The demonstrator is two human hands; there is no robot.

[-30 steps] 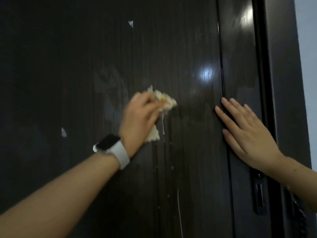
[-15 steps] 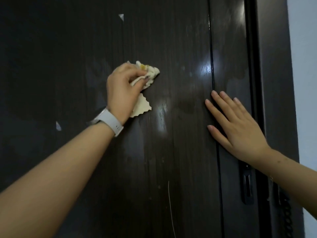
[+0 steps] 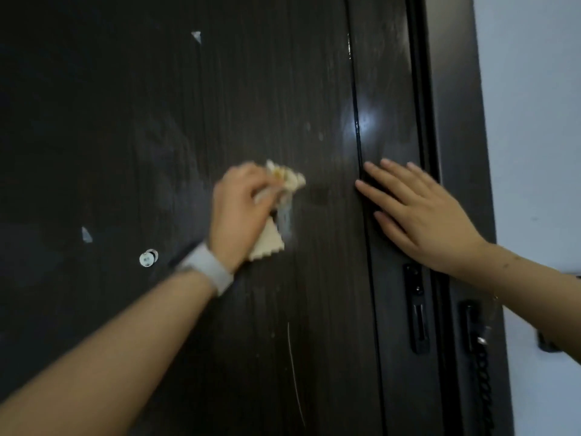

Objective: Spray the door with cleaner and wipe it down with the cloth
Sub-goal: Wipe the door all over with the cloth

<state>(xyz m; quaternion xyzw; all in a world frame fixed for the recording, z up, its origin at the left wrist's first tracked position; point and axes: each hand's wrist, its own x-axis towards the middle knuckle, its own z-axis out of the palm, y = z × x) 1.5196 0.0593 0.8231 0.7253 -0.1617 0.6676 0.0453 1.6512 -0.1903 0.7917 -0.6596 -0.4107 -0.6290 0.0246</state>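
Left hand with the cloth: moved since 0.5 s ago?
Yes. The left hand, gripping the pale yellow cloth, moved down and right on the dark door, closer to the braced right hand.

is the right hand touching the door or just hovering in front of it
Touching. In the head view the right hand lies flat, fingers straight, against the dark door at its edge seam.

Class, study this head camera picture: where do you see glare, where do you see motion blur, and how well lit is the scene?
Head view: dim overall; a bright glare spot on the dark door; the left hand and cloth are motion-blurred, the right hand sharper.
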